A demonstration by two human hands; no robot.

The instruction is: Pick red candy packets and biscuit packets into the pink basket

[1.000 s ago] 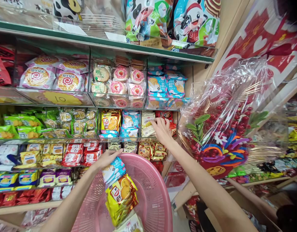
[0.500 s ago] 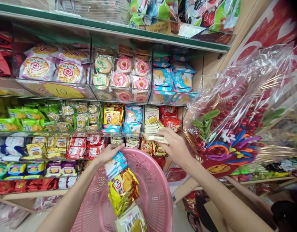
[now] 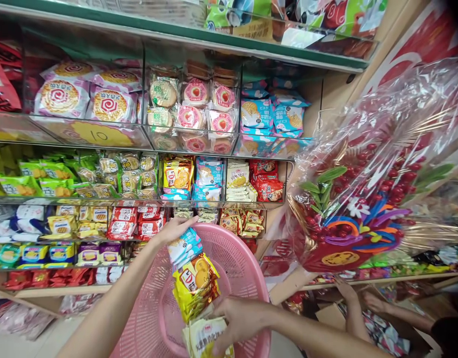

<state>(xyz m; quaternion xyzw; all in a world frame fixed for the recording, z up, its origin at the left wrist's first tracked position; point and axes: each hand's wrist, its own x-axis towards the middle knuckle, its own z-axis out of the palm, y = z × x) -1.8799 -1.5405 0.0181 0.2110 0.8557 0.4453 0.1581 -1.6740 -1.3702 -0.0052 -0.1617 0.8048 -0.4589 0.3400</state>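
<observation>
My left hand point(image 3: 176, 229) grips the far rim of a pink plastic basket point(image 3: 247, 268), beside the blue packets point(image 3: 184, 247). Inside the basket, blue, yellow-orange point(image 3: 196, 281) and cream packets point(image 3: 206, 335) form a row running towards me. Over the near end of that row is my right hand point(image 3: 238, 320), its fingers curled on the cream packets. Ahead, the shelf bin holds more cream packets point(image 3: 238, 181) next to red ones point(image 3: 266, 184).
Shelves of wrapped biscuits point(image 3: 60, 99) stretch across the front and left. A film-wrapped bouquet point(image 3: 355, 219) stands at the right. Another person's forearms point(image 3: 353, 308) reach near a cardboard box at the lower right.
My right hand has come down from the shelf bin into the basket, onto the cream packets. My left hand stays on the rim. The other person's hands now show at the lower right.
</observation>
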